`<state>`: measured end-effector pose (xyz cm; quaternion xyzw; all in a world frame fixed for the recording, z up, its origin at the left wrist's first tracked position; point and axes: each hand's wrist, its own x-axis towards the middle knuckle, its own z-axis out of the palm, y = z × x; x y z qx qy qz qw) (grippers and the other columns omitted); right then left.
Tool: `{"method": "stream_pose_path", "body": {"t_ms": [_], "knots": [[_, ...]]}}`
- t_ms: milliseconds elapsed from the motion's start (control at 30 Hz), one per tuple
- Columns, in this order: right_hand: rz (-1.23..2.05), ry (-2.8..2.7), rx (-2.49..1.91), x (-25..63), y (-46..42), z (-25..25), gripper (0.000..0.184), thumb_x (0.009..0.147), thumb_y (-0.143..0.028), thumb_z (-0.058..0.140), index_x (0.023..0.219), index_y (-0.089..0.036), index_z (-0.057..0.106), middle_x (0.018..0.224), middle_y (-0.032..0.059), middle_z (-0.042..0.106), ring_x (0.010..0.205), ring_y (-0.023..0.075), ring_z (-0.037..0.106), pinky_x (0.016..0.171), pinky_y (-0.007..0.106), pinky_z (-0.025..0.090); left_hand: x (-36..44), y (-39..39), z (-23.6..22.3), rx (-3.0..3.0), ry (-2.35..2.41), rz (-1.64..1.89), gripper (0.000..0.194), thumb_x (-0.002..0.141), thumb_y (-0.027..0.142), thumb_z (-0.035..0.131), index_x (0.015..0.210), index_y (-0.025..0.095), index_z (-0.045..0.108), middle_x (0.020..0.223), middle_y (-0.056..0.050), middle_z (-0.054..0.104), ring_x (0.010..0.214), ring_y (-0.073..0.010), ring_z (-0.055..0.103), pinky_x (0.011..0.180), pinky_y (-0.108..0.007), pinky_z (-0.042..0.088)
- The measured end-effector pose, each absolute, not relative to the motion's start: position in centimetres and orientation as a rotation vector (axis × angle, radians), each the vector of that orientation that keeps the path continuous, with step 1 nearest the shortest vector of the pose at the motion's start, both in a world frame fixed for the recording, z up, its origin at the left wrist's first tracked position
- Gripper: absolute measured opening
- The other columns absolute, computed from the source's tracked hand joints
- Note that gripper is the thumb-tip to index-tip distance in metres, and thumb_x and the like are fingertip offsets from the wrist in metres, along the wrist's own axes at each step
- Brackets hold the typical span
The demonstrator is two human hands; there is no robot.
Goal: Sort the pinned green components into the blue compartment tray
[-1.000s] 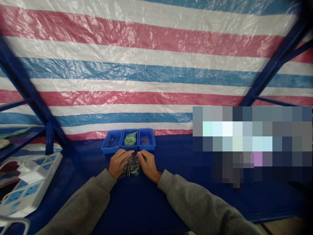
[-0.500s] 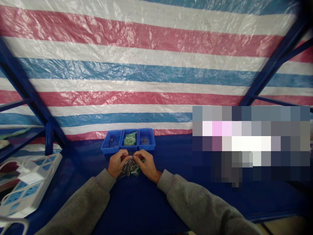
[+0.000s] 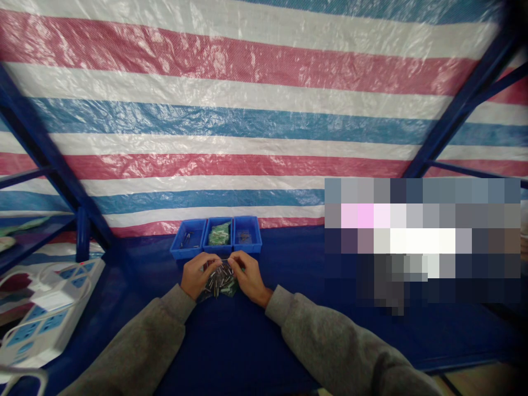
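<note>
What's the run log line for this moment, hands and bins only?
left hand: at metal pins | right hand: at same pins | beneath: green packet | ahead: three blue bins

Light: soft, rather dim.
Glare: sheen on the tarp [image 3: 247,129].
Shadow: faint under my right hand [image 3: 249,278].
Edges: blue frame [image 3: 462,104] bows, corners darken.

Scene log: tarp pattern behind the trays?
The tarp has red, white and blue stripes, best in the head view.
</note>
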<state>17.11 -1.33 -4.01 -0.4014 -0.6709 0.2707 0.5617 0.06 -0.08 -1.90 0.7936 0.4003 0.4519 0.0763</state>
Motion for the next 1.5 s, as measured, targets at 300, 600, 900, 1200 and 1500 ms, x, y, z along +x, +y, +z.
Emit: {"method": "stream_pose_path", "body": {"t_ms": [300,600,900,1200,1500], "knots": [[0.59,-1.606,-0.942,17.18,-1.43,-3.68,0.018,0.087,-0.031,0.049,0.083,-0.018,0.062,0.072,0.0009,0.058,0.064,0.0125,0.051,0.062,0.024,0.041,0.02,-0.19,-1.72,2.431,1.269,1.344,0.022,0.085,0.032,0.052,0.072,0.018,0.064,0.067,-0.001,0.064,0.062,-0.0124,0.059,0.061,-0.023,0.045],[0.571,-1.633,-0.932,17.22,-1.61,-3.57,0.016,0.087,-0.028,0.049,0.08,-0.018,0.06,0.072,0.0006,0.055,0.065,0.0125,0.051,0.062,0.023,0.04,0.06,-0.34,-1.7,2.405,1.291,1.3,0.025,0.086,0.032,0.05,0.071,0.018,0.063,0.065,0.0,0.064,0.06,-0.0121,0.059,0.061,-0.023,0.045],[0.572,-1.592,-0.965,17.25,-1.47,-3.86,0.022,0.09,-0.032,0.045,0.079,-0.018,0.058,0.071,0.0003,0.055,0.064,0.0121,0.051,0.062,0.023,0.04,0.23,-0.53,-1.55,2.328,1.211,1.306,0.016,0.084,0.031,0.055,0.084,0.016,0.06,0.072,-0.001,0.061,0.062,-0.0118,0.055,0.06,-0.022,0.045],[0.617,-1.535,-0.951,17.05,-1.33,-4.1,0.016,0.087,-0.031,0.05,0.087,-0.018,0.06,0.074,0.0002,0.059,0.065,0.0124,0.053,0.062,0.023,0.042,0.05,-0.28,-1.92,2.412,1.167,1.352,0.014,0.085,0.026,0.053,0.079,0.016,0.06,0.075,-0.003,0.061,0.068,-0.0124,0.056,0.067,-0.024,0.044],[0.603,-1.526,-0.958,17.06,-1.33,-4.17,0.018,0.087,-0.031,0.049,0.081,-0.018,0.059,0.071,-0.0001,0.058,0.064,0.012,0.052,0.062,0.023,0.042,0.01,-0.24,-1.92,2.432,1.178,1.361,0.015,0.085,0.025,0.054,0.075,0.016,0.061,0.07,-0.001,0.061,0.064,-0.0116,0.056,0.065,-0.023,0.044]]}}
